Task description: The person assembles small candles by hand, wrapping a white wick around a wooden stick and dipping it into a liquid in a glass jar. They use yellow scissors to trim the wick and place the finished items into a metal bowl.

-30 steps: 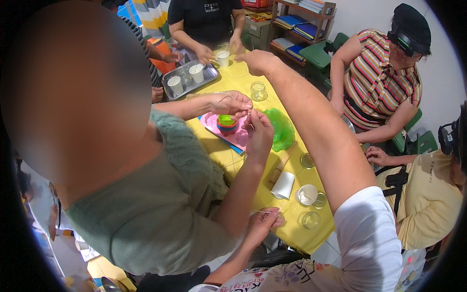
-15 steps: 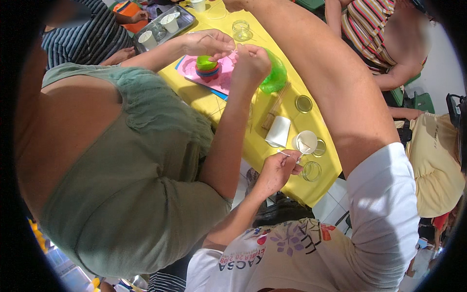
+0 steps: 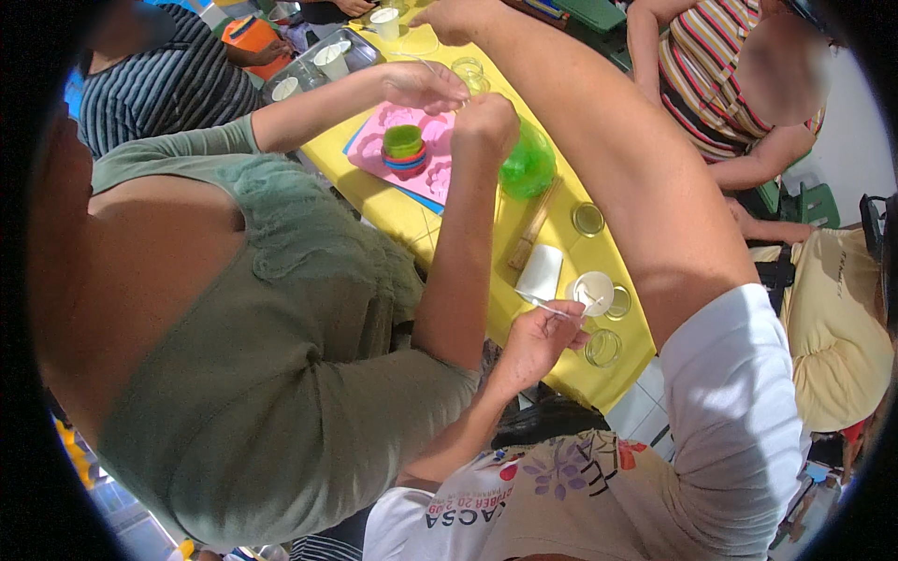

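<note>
In the head view, the wearer's left hand [image 3: 538, 338] comes up from the near edge and pinches a thin white stick [image 3: 541, 305], its fingers closed on it. The stick points right, toward a small white cup [image 3: 592, 292] on the yellow table [image 3: 393, 210], near its close edge. Just beside the cup stand a white roll [image 3: 540, 273] and two clear jars [image 3: 603, 347].

The right hand [image 3: 456, 19] is at the far end of the table, past a long arm. I cannot tell if it is open or closed, because the top edge cuts it.

A person in green [image 3: 262, 374] leans between, both hands together over a pink mould [image 3: 426, 168] and a green cup [image 3: 403, 141].

I think the stick can slip or drip on the table, since the grip is only at its end. The crowded arms can also knock the jars off the near edge.
</note>
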The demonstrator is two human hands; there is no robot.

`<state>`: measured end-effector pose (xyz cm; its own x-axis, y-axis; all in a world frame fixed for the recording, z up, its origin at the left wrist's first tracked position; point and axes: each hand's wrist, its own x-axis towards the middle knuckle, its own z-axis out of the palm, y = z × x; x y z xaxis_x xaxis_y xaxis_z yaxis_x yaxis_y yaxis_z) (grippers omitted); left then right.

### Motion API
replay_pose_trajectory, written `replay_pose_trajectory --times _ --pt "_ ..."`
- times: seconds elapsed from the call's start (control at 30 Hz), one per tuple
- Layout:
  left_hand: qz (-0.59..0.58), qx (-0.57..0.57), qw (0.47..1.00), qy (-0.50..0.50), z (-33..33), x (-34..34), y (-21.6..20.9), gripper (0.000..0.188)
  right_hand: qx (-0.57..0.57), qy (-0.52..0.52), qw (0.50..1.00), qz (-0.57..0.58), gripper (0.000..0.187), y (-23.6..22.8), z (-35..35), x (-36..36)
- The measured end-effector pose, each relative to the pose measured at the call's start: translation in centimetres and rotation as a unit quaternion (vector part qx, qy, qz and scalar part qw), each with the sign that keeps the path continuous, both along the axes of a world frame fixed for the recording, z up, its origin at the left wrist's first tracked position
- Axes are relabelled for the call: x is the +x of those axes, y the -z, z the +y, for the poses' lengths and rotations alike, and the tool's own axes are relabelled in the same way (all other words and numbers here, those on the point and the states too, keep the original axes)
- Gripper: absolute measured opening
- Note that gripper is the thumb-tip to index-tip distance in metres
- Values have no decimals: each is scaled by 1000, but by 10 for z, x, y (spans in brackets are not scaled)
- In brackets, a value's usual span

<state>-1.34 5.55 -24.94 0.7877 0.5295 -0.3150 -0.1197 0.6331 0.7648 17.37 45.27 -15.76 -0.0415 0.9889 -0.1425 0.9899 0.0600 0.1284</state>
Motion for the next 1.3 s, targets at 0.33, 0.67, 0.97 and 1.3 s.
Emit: replay_pose_trajectory --times 0.33,0.67,0.97,1.3 --pt "25 -9 1000 16 -7 -4 -2 21 19 13 999 22 61 -28 -55 -8" --pt "24 5 999 30 -17 -7 6 26 48 19 998 35 46 -38 -64 -5" --pt "63 -9 996 56 -20 -8 1 26 62 9 997 53 50 -60 -80 -9" --pt "44 -18 997 55 -30 -10 7 31 68 5 997 47 48 -63 -83 -9"
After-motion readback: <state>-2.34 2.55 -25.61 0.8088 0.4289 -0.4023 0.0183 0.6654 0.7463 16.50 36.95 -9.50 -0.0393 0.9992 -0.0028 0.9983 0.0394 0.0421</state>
